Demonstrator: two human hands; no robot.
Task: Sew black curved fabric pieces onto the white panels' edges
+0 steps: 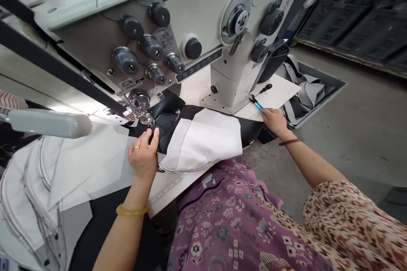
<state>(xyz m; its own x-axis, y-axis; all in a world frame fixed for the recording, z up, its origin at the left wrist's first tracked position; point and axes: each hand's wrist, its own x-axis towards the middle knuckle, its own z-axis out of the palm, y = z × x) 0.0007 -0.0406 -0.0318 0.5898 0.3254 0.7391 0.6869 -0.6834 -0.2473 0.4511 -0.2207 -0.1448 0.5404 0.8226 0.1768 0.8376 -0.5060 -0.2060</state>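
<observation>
A black and white fabric piece (pixel 203 139) lies on the sewing machine bed, its black end under the presser foot (pixel 141 114). My left hand (pixel 144 154) rests on the black part just in front of the foot, fingers curled and pressing the cloth down. My right hand (pixel 275 120) reaches to the right end of the bed, fingers closed around small blue-handled snips (pixel 258 105) lying on the white table surface (pixel 280 93).
The large industrial sewing machine (pixel 197 29) fills the upper view with knobs and a handwheel. A stack of white cut pieces (pixel 38 186) lies at the left. A bin of grey and white offcuts (pixel 310 93) stands at the right, on the concrete floor.
</observation>
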